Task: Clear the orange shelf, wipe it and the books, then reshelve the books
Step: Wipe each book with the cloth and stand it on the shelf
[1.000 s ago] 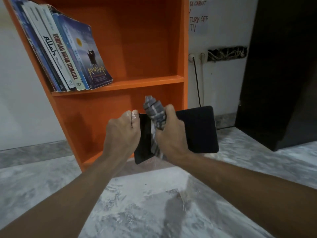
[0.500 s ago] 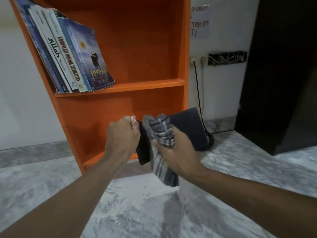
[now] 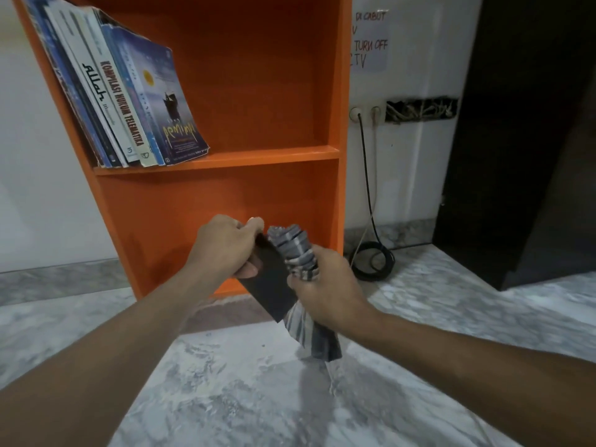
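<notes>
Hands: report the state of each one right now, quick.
Left hand: closed, gripping the dark book.
Right hand: closed, gripping the striped cloth.

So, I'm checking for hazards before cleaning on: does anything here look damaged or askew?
Yes. Right of the orange shelf, a ragged wall opening shows bare wires beside the sockets. On the shelf, the books slump against its left side.

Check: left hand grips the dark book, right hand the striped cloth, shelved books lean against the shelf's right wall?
One error: the head view shows the shelved books leaning against the orange shelf's left wall. Left hand grips the dark book, right hand the striped cloth.
</notes>
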Motion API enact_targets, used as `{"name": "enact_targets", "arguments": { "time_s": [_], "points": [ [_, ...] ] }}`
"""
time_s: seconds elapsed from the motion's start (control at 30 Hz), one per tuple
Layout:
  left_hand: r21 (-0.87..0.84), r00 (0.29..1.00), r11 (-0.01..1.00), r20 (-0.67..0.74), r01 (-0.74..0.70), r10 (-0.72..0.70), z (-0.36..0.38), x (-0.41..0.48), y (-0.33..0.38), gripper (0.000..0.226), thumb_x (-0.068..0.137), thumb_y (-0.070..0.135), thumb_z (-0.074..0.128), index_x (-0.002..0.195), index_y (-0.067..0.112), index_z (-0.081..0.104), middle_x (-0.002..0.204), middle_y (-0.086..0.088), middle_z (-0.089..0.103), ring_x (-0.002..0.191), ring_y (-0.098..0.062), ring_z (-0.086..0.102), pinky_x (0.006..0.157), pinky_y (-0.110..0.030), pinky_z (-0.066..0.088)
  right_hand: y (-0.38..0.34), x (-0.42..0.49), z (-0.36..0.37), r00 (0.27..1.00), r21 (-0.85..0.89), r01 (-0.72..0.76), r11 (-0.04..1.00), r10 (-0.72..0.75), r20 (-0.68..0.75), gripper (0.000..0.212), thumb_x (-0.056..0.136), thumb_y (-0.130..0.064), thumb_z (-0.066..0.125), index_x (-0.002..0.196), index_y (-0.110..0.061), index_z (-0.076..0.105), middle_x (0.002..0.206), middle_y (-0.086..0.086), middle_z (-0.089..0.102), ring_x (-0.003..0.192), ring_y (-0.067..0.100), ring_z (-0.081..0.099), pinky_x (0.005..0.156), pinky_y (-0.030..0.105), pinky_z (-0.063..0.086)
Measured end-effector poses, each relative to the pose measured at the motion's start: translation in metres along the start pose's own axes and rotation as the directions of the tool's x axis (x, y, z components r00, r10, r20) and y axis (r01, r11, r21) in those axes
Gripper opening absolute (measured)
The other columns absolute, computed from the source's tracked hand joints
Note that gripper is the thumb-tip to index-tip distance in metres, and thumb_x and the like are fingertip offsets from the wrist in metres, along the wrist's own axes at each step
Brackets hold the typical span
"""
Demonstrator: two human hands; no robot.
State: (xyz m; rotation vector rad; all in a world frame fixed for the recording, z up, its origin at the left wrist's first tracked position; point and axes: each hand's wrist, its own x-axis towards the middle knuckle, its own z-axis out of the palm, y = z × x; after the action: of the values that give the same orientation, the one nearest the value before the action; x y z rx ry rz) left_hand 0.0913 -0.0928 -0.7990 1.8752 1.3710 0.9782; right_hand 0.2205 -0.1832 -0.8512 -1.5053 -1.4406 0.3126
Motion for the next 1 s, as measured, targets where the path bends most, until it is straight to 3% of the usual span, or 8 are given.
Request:
{"name": "enact_targets", "arguments": {
  "time_s": [0.1, 0.2, 0.4, 0.53, 0.63, 0.73, 0.9, 1.0],
  "points": [
    [-0.006, 1.0, 1.0, 0.01, 0.02, -0.02, -0.006, -0.001, -0.001, 0.049, 0.098, 0.05, 0.048, 0.082, 0.005, 0.061, 0.052, -0.008, 0.067, 0.042, -0.021, 0.061, 0.039, -0.021, 0.044, 0.002, 0.008, -0.013, 0.987, 0.26, -0.157, 0.953, 0.162, 0.003, 0.017, 0.078, -0.002, 0.07, 0.076, -0.017, 0.061, 0.068, 0.003, 0.065, 0.066, 0.023, 0.063, 0.066, 0.037, 0.053],
    [-0.011, 0.983, 0.999, 0.18, 0.05, -0.047, -0.023, 0.0, -0.014, 0.03, 0.102, 0.043, 0.044, 0.104, 0.015, 0.055, 0.059, -0.009, 0.066, 0.042, -0.017, 0.053, 0.038, -0.021, 0.039, 0.007, 0.01, -0.025, 0.971, 0.494, -0.232, 0.838, 0.227, 0.071, 0.019, 0.081, 0.009, 0.068, 0.078, -0.009, 0.063, 0.064, 0.001, 0.063, 0.062, 0.016, 0.062, 0.059, 0.027, 0.053],
    [0.134, 0.815, 0.982, 0.548, 0.137, -0.188, -0.048, -0.001, -0.032, 0.032, 0.106, 0.035, 0.036, 0.094, 0.017, 0.061, 0.066, -0.011, 0.067, 0.042, -0.013, 0.049, 0.04, -0.018, 0.039, 0.029, 0.014, -0.033, 0.927, 0.711, -0.336, 0.618, 0.349, 0.135, 0.024, 0.082, 0.015, 0.063, 0.095, -0.004, 0.07, 0.091, 0.014, 0.074, 0.081, 0.028, 0.072, 0.073, 0.041, 0.061],
    [-0.057, 0.835, 0.988, 0.544, 0.143, -0.09, -0.04, -0.008, -0.04, 0.028, 0.106, 0.023, 0.04, 0.103, 0.007, 0.064, 0.072, -0.016, 0.067, 0.049, -0.016, 0.056, 0.045, -0.022, 0.046, 0.044, 0.016, -0.029, 0.899, 0.762, -0.362, 0.536, 0.417, 0.133, 0.027, 0.082, 0.012, 0.065, 0.104, -0.003, 0.067, 0.097, 0.015, 0.074, 0.084, 0.029, 0.072, 0.072, 0.042, 0.06],
    [-0.066, 0.909, 0.997, 0.417, 0.035, -0.004, -0.029, -0.006, -0.04, 0.028, 0.105, 0.015, 0.042, 0.087, 0.003, 0.061, 0.064, -0.009, 0.068, 0.049, -0.014, 0.06, 0.047, -0.02, 0.049, 0.055, 0.014, -0.026, 0.91, 0.565, -0.364, 0.741, 0.411, 0.047, 0.02, 0.083, 0.0, 0.073, 0.1, -0.008, 0.069, 0.092, 0.009, 0.075, 0.086, 0.027, 0.073, 0.074, 0.038, 0.059],
    [0.024, 0.951, 0.994, 0.294, -0.103, 0.091, -0.028, -0.002, -0.037, 0.028, 0.103, 0.013, 0.047, 0.083, 0.001, 0.062, 0.063, -0.007, 0.069, 0.049, -0.012, 0.063, 0.048, -0.02, 0.049, 0.058, 0.015, -0.034, 0.982, -0.054, -0.123, 0.991, 0.114, -0.152, 0.007, 0.085, -0.018, 0.073, 0.089, -0.021, 0.069, 0.073, -0.011, 0.069, 0.069, 0.008, 0.066, 0.062, 0.024, 0.051],
    [0.199, 0.933, 0.942, 0.295, -0.271, 0.206, -0.024, -0.001, -0.033, 0.028, 0.101, 0.012, 0.047, 0.077, 0.011, 0.062, 0.066, -0.005, 0.072, 0.048, -0.006, 0.065, 0.045, -0.014, 0.046, 0.035, 0.036, -0.043, 0.949, -0.268, 0.206, 0.941, -0.259, -0.18, 0.04, 0.077, 0.008, 0.066, 0.106, -0.02, 0.069, 0.076, -0.007, 0.067, 0.063, 0.012, 0.061, 0.054, 0.031, 0.053],
    [0.215, 0.923, 0.925, 0.297, -0.313, 0.243, -0.017, 0.0, -0.027, 0.033, 0.101, 0.011, 0.048, 0.07, 0.013, 0.059, 0.063, -0.003, 0.071, 0.049, -0.008, 0.066, 0.045, -0.014, 0.046, 0.024, 0.035, -0.023, 0.907, -0.283, 0.382, 0.88, -0.415, -0.066, 0.061, 0.067, 0.021, 0.062, 0.118, -0.012, 0.066, 0.097, -0.009, 0.065, 0.087, 0.006, 0.061, 0.071, 0.012, 0.052]
  ]
}}
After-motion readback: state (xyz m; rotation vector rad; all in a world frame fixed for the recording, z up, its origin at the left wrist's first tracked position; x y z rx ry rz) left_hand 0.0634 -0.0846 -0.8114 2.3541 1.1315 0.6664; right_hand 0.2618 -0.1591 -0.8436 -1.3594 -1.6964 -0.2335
